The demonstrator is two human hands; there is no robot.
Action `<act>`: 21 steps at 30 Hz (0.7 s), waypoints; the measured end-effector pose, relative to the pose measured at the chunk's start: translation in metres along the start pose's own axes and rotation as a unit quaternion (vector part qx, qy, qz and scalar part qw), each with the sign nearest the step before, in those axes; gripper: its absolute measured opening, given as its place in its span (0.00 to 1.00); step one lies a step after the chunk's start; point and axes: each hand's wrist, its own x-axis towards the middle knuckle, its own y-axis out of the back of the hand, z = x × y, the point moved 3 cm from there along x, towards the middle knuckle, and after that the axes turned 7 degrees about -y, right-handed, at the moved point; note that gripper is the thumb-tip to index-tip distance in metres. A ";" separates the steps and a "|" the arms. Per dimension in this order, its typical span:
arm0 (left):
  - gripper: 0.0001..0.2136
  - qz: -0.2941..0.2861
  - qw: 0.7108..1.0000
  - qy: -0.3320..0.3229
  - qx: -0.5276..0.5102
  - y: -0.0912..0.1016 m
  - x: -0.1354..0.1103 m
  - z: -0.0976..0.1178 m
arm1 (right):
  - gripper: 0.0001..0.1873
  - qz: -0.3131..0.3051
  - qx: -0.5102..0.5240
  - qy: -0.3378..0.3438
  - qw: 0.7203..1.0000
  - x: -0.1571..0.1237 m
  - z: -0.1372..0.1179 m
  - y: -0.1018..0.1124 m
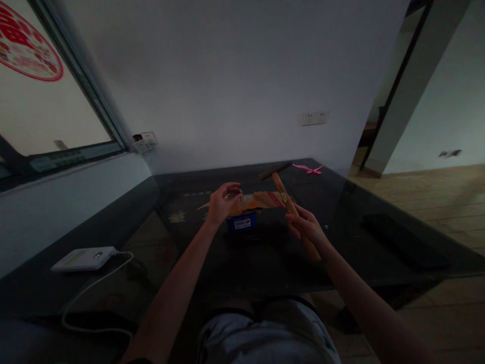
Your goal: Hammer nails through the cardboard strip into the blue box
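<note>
Head camera view, looking down past a seated person's 2 forearms at a dark, glossy table (273, 258) set against a pale wall (227, 91). From where I stand, the right hand (305, 225) is closed around the wooden handle of a hammer (288, 203), which slants up and to the left, its dark head raised above the tabletop. Left of the hammer, near the middle of the table, sits a small blue box (241, 222) with a white label on its front. Across the top of the box lies a crumpled orange and tan wrapper (263, 200) with a red patch near its right end. The left hand (223, 201) is at the wrapper's left end, fingers curled toward the thumb; I cannot tell whether they pinch anything. The hammer handle crosses in front of the wrapper's right end, and whether they touch is unclear. Behind the hammer lies a pink ribbon (313, 171). At the left edge rests a white device (85, 259) with a white cable (94, 283); at right, a flat black object (403, 240).
</note>
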 end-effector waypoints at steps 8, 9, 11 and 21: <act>0.06 -0.021 0.996 0.009 0.088 -0.016 0.038 -0.036 | 0.20 -0.005 0.006 0.000 1.000 0.000 0.001 -0.001; 0.06 -0.029 0.995 0.016 0.094 -0.017 0.037 -0.041 | 0.20 -0.007 0.006 0.000 1.000 0.000 0.001 -0.001; 0.08 -0.037 0.994 0.032 0.094 -0.018 0.035 -0.050 | 0.19 -0.011 0.006 0.001 1.000 0.000 0.002 -0.001; 0.12 -0.084 0.989 0.121 0.024 -0.027 0.020 -0.077 | 0.22 -0.016 0.003 -0.010 1.000 -0.001 0.001 -0.005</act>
